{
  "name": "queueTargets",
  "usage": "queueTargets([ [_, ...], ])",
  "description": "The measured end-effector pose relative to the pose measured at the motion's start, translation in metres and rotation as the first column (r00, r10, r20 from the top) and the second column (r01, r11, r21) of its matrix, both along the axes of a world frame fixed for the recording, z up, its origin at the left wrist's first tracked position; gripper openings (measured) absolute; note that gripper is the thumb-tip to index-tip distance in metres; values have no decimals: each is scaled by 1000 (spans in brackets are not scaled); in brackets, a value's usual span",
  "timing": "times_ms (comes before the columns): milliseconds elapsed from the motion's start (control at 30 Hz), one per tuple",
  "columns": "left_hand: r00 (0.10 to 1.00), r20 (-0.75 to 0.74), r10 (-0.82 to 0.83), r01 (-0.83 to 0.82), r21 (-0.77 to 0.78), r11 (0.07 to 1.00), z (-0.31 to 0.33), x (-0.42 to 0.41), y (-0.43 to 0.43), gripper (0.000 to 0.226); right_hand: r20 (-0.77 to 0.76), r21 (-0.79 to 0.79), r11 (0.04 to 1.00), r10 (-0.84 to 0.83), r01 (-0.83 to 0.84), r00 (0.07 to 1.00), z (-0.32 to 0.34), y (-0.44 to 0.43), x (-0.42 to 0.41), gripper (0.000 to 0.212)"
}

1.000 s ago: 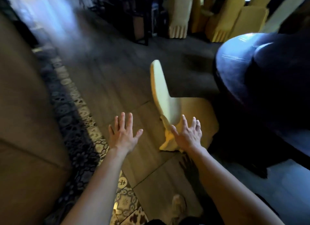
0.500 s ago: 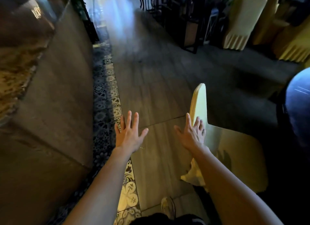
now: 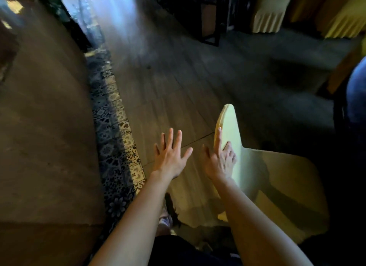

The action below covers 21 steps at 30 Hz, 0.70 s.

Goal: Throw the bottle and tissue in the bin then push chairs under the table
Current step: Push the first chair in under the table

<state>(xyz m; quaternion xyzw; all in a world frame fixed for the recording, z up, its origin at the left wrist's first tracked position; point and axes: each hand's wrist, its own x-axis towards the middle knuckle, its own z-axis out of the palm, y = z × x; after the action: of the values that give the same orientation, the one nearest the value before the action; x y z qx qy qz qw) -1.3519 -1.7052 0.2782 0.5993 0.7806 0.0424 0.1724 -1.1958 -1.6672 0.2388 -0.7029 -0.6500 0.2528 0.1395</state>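
A chair in a pale yellow cover [image 3: 277, 178] stands at the lower right, its backrest edge toward me and its seat toward the dark table [image 3: 356, 99] at the far right edge. My right hand [image 3: 219, 158] lies flat against the top of the backrest, fingers spread, not wrapped around it. My left hand [image 3: 170, 154] hovers open over the wooden floor, a little left of the chair, touching nothing. No bottle, tissue or bin is in view.
A brown wall or counter [image 3: 43, 137] fills the left side, with a patterned tile strip [image 3: 116, 147] along its foot. More covered chairs [image 3: 267, 14] and a dark metal stand [image 3: 210, 18] are at the back. My shoe [image 3: 165, 220] shows below.
The view has swung left, so the chair and table slid toward the right edge. My right hand rose from the chair's lower back to the top of its backrest. My left hand stayed open.
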Motion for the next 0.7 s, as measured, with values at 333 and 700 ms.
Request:
queueTargets([
  [333,870,160,-467,465,52,884,-23,35,181,56,-219,118,903,-382,413,898,20,49,-22,67],
  [700,171,150,-974,979,85,185,-21,68,285,77,28,84,742,-669,665,743,18,67,-27,79],
])
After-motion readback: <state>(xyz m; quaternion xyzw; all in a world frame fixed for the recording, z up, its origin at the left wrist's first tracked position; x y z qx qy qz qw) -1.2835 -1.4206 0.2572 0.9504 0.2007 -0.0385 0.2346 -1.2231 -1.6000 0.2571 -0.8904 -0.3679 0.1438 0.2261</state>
